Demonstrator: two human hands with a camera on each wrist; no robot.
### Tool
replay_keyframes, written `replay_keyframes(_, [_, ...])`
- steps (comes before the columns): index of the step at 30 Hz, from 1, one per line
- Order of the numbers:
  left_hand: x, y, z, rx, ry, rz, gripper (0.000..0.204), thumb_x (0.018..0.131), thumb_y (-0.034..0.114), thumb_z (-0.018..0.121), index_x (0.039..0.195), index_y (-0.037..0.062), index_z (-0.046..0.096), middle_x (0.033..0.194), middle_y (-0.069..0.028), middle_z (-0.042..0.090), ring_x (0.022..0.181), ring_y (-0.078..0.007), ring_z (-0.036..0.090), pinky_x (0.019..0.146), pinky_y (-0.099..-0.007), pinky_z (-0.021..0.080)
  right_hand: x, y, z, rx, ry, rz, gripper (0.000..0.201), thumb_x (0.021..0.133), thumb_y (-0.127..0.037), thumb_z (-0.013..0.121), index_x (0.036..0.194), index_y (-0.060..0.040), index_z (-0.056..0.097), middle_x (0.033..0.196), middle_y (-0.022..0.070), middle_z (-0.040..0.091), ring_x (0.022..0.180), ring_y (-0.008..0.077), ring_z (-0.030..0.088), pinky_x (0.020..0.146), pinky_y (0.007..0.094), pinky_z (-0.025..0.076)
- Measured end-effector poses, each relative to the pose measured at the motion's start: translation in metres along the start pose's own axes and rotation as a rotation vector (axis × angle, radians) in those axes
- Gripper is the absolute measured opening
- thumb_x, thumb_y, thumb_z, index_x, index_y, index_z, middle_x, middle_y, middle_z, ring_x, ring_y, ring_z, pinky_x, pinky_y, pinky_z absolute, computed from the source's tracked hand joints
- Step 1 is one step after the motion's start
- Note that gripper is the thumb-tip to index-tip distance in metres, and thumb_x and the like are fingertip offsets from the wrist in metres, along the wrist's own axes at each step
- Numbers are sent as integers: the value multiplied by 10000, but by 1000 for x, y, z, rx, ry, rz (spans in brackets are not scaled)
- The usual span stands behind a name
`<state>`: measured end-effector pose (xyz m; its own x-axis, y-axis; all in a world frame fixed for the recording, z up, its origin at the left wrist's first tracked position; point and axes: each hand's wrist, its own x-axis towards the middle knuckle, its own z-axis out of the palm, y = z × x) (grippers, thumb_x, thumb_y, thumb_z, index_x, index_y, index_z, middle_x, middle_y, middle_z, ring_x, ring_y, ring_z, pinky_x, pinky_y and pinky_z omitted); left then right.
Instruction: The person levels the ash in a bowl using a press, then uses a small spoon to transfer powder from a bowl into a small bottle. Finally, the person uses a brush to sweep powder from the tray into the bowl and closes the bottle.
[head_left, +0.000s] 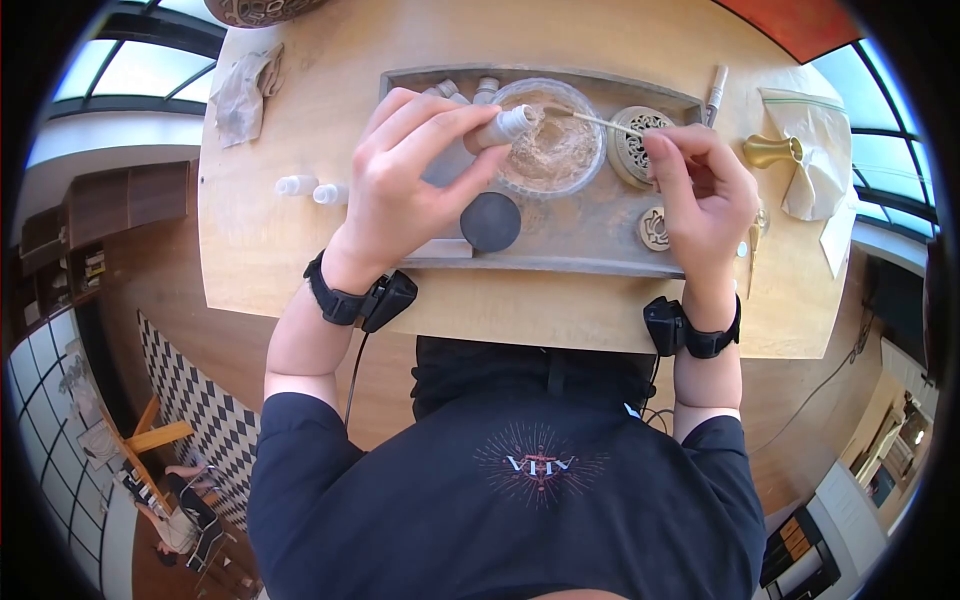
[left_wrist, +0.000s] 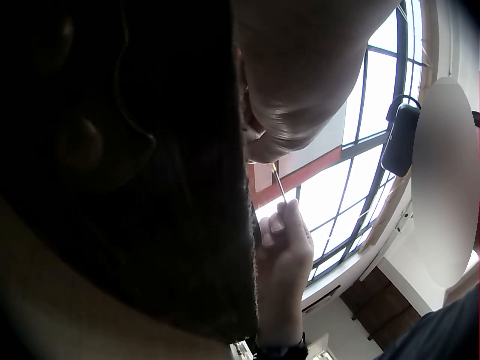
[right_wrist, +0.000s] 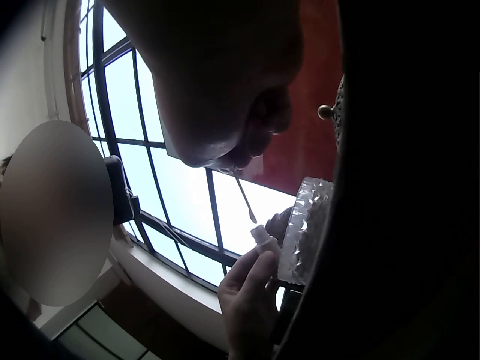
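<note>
My left hand grips a small whitish bottle, tilted with its uncapped mouth toward the right. Between thumb and fingertips, my right hand pinches a slim scoop that points left. In the right wrist view the scoop's widened tip is just above the bottle mouth. Both hands are over a textured glass bowl containing pale brown powder. A round openwork metal burner stands beside the bowl, close to my right hand. A dark round disc lies below the bottle.
A grey tray holds the bowl, more small bottles and a patterned round lid. Two small bottles lie left of the tray. Rightward are a brass bell-shaped piece, a bag and a pen-like stick.
</note>
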<state>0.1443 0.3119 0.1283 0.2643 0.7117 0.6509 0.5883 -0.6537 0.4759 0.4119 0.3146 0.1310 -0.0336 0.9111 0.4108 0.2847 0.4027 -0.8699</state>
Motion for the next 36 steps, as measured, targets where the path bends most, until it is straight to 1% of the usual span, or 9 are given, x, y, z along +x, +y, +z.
replay_keyframes(3, [-1, 0, 0, 9, 24, -16, 328, 723, 27, 860, 1039, 47, 774, 894, -73, 728, 824, -250, 650, 747, -347, 549, 5, -6, 9, -225, -54, -100, 49, 889, -21, 781, 908, -11, 737, 751, 50, 694, 580, 117, 589, 546, 252, 464])
replay_keyframes(7, [1, 1, -1, 22, 20, -24, 323, 728, 30, 859, 1039, 50, 774, 889, -79, 726, 827, -258, 656, 751, -352, 551, 7, -11, 13, -339, -197, -264, 59, 871, -12, 770, 913, -23, 730, 805, 75, 699, 577, 189, 606, 555, 295, 492])
replay_keyframes(10, [0, 0, 0, 12, 25, -30, 321, 731, 33, 859, 1040, 50, 775, 886, -81, 724, 829, -259, 656, 751, -351, 551, 5, -15, 6, -331, -229, -149, 47, 881, -9, 759, 907, -24, 722, 793, 69, 695, 587, 181, 608, 563, 290, 491])
replay_keyframes(13, [0, 0, 1, -2, 24, -38, 320, 733, 33, 859, 1041, 49, 775, 886, -80, 723, 830, -259, 655, 751, -352, 551, 4, -14, 2, -325, -155, -69, 48, 881, -9, 758, 901, -23, 717, 778, 74, 684, 593, 180, 612, 569, 284, 494])
replay_keyframes(16, [0, 0, 1, 7, 14, -40, 311, 734, 33, 858, 1035, 45, 776, 892, -81, 724, 834, -260, 654, 749, -353, 549, 8, -5, 9, -302, -72, -179, 68, 873, -29, 775, 894, -26, 710, 770, 68, 681, 585, 169, 603, 560, 281, 487])
replay_keyframes(22, [0, 1, 0, 8, 14, -49, 300, 733, 35, 859, 1022, 42, 779, 895, -86, 724, 837, -266, 653, 746, -356, 547, 6, -9, 1, -317, -216, -99, 64, 878, -34, 763, 895, -21, 703, 779, 64, 702, 579, 156, 600, 557, 276, 482])
replay_keyframes(25, [0, 0, 0, 1, 11, -49, 306, 730, 35, 859, 1025, 41, 779, 892, -87, 723, 834, -265, 650, 744, -357, 546, 6, -11, -1, -324, -111, -64, 51, 883, -28, 754, 888, -23, 703, 752, 63, 698, 570, 152, 602, 556, 277, 488])
replay_keyframes(28, [0, -2, 0, 1, -3, -23, 333, 737, 9, 864, 1058, 12, 774, 921, -99, 728, 822, -226, 638, 725, -327, 531, 6, -5, 2, -351, -105, -82, 55, 880, -34, 761, 878, -35, 706, 723, 45, 688, 553, 132, 585, 537, 270, 469])
replay_keyframes(36, [-1, -2, 0, -6, 4, -50, 317, 732, 29, 859, 1038, 32, 777, 899, -89, 724, 839, -253, 649, 744, -346, 543, 4, -8, -2, -274, -226, -158, 66, 864, -32, 775, 868, -35, 710, 716, 41, 672, 546, 122, 585, 516, 257, 450])
